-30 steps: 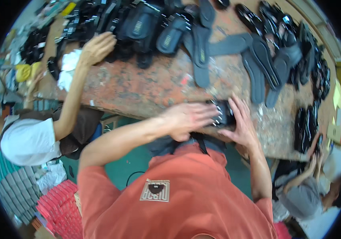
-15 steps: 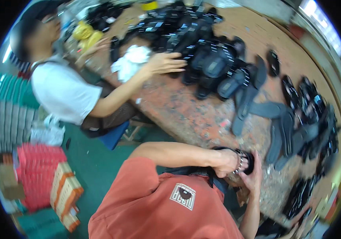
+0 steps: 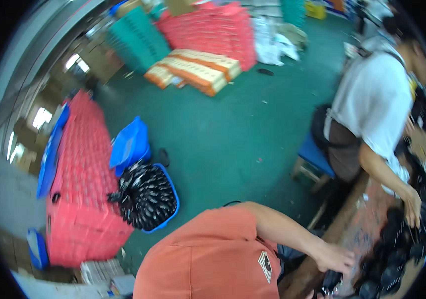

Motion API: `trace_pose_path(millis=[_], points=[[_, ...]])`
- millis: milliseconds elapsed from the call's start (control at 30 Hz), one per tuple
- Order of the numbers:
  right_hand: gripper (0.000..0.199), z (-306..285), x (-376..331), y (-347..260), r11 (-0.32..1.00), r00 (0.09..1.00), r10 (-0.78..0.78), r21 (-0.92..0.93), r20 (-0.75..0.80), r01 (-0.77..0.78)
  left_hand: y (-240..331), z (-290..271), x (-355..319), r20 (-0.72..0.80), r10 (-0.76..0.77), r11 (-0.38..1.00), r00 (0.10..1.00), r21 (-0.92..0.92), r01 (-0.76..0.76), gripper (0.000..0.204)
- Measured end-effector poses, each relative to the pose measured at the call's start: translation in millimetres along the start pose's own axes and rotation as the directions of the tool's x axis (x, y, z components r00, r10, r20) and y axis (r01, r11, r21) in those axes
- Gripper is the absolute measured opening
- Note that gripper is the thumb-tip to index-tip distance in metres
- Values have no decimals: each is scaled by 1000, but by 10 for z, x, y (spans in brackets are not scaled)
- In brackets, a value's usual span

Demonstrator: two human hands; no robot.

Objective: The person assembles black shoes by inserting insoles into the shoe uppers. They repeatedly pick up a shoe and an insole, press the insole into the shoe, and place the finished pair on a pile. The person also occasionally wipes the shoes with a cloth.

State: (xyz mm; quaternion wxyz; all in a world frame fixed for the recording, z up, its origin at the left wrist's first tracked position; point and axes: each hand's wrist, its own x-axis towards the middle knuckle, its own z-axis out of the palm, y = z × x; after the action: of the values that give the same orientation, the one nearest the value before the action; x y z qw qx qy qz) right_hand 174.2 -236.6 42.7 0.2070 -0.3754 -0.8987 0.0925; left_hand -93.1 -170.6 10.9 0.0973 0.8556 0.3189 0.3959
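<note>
At the lower right, my left hand (image 3: pixel 335 258) lies over a black sandal (image 3: pixel 331 280) with shiny trim, its fingers bent down at the sandal. Only a bit of my right hand (image 3: pixel 313 295) shows at the lower edge, against the near side of the same sandal; the rest is cut off. The sandal is at the near edge of the worn, paint-stained worktable (image 3: pixel 355 229). A heap of black sandals (image 3: pixel 391 274) lies just to the right of my hands.
A co-worker (image 3: pixel 372 99) sits on a blue-topped stool (image 3: pixel 315 155) at the upper right, one hand over the heap. To my left are a blue basket (image 3: pixel 175 192) full of black shoe parts, an empty-looking blue bin (image 3: pixel 132 142) and a pink stack (image 3: pixel 86 199). Cream-orange cartons (image 3: pixel 198 70) lie farther off.
My view has swung left, so the table and co-worker now sit at the right and more floor shows. Both hands stay at the sandal, now near the lower edge.
</note>
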Motion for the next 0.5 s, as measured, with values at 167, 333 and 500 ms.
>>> trace_pose_path(millis=[167,333,500], points=[[27,1,246,356,999,990,9,-47,140,-2,-304,106,567,109,217,976,970,-31,-214,67],[30,40,326,474,997,975,40,-68,217,-26,-87,319,789,-47,111,981,993,-155,-117,67],[34,-22,277,435,993,957,99,-87,272,-78,346,726,1028,-356,271,923,894,-167,-347,58]])
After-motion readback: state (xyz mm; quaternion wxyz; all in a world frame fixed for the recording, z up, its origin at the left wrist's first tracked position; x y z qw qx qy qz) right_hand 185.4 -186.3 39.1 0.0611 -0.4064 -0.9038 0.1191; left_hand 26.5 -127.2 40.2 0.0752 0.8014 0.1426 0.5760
